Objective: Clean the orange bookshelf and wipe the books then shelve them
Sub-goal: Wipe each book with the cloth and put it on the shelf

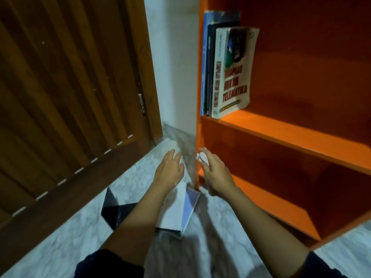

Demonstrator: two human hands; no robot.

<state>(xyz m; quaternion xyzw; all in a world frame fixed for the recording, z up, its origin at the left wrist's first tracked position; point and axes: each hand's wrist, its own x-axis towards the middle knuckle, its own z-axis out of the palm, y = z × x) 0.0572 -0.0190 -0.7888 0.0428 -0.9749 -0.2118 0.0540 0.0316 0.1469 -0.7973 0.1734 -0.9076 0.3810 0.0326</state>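
The orange bookshelf (291, 137) fills the right side. Three books (230, 71) stand upright at the left end of its upper shelf, the outermost white with red lettering. My right hand (215, 173) hovers by the shelf's lower left corner, shut on a crumpled white cloth (202, 157). My left hand (169, 167) reaches out over the floor with fingers together and nothing in it. Under my forearms a pile of books (180, 209) lies on the floor, a white-and-blue one on top.
A dark book or folder (116, 209) lies on the marble floor left of the pile. A brown slatted wooden door (66, 97) stands at the left, with a white wall strip (174, 67) between it and the shelf. The lower shelves hold nothing.
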